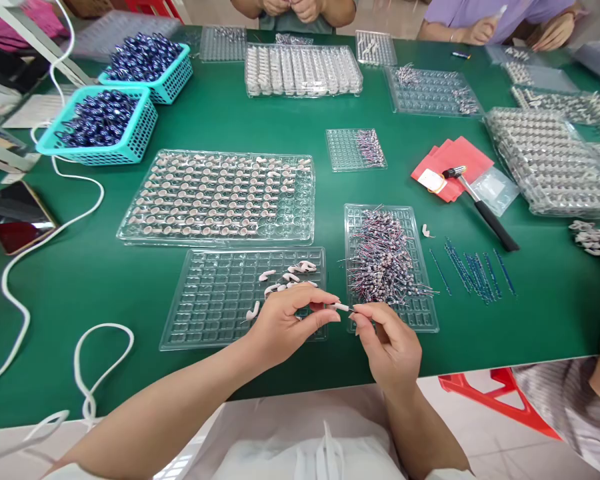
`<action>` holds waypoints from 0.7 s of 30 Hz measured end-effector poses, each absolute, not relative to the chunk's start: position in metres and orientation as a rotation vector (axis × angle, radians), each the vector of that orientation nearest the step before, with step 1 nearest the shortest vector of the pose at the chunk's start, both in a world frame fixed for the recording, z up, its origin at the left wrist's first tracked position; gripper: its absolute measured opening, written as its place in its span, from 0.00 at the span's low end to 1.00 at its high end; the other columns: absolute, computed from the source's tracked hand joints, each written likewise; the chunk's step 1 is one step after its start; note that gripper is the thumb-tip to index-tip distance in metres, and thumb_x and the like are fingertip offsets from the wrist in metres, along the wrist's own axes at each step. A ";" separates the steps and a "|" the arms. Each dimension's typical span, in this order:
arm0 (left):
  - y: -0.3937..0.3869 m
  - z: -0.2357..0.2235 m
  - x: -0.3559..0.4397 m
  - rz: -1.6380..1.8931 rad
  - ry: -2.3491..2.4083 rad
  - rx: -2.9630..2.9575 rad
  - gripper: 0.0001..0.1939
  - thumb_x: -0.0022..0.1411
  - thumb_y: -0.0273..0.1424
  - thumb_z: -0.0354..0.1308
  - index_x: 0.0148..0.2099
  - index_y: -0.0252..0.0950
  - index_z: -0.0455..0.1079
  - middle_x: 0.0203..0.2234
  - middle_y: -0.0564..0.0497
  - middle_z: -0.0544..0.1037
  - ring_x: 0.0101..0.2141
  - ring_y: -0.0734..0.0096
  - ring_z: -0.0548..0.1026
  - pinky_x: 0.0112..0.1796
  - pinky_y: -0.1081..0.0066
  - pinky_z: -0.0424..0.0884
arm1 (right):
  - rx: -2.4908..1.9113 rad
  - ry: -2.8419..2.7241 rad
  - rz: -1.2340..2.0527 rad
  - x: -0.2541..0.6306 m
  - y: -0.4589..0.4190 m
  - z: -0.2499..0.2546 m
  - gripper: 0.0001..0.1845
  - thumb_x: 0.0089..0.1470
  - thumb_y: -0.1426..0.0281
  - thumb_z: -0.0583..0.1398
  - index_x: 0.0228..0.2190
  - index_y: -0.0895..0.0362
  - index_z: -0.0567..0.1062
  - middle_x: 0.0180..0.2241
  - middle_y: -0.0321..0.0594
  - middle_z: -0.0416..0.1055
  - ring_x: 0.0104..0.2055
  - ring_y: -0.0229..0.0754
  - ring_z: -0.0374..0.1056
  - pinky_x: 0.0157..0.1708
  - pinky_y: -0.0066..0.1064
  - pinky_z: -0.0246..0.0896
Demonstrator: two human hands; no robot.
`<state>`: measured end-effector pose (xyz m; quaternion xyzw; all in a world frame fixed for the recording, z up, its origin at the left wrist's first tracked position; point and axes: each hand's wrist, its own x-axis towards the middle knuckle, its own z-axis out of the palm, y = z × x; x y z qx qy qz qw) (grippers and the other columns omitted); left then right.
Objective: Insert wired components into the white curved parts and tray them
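Observation:
My left hand [287,320] pinches a white earbud housing [341,307] between thumb and fingertips, its stem pointing right. At the stem's end my right hand [393,343] is closed in a pinch; a thin dark bit shows there, too small to name. Under my left hand lies a clear plastic tray [205,307] with several loose white housings [307,266] on its right part. Just beyond my right hand, a second clear tray [433,317] bears a heap of small parts with thin coloured wires [383,257].
A large tray of white pieces [205,193] lies ahead, left of a small tray [343,150]. Turquoise baskets [145,127] hold dark blue pieces. At right are a hammer [485,210], red bags [450,167] and blue strips [480,277]. A white cable [25,300] loops left. Co-workers sit around.

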<state>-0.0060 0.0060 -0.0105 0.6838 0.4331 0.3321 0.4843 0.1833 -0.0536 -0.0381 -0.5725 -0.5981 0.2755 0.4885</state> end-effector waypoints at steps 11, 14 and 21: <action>0.003 -0.018 -0.003 0.855 0.987 1.729 0.06 0.62 0.31 0.64 0.41 0.36 0.80 0.28 0.49 0.82 0.29 0.69 0.76 0.33 0.71 0.72 | -1.317 -1.507 0.711 0.185 -0.053 -0.040 0.11 0.60 0.75 0.60 0.43 0.52 0.78 0.35 0.38 0.79 0.29 0.37 0.74 0.30 0.28 0.72; 0.002 -0.016 -0.002 0.833 0.995 1.675 0.06 0.62 0.30 0.64 0.41 0.36 0.80 0.28 0.49 0.82 0.29 0.69 0.77 0.32 0.71 0.72 | -1.336 -1.466 0.723 0.184 -0.055 -0.043 0.12 0.59 0.75 0.62 0.44 0.50 0.77 0.34 0.35 0.79 0.27 0.35 0.74 0.29 0.27 0.72; 0.001 -0.013 -0.003 0.817 1.042 1.626 0.06 0.62 0.31 0.64 0.41 0.36 0.79 0.31 0.48 0.83 0.31 0.68 0.78 0.34 0.71 0.73 | -1.250 -1.411 0.794 0.186 -0.055 -0.045 0.12 0.58 0.75 0.63 0.44 0.50 0.76 0.35 0.39 0.77 0.36 0.40 0.74 0.35 0.32 0.73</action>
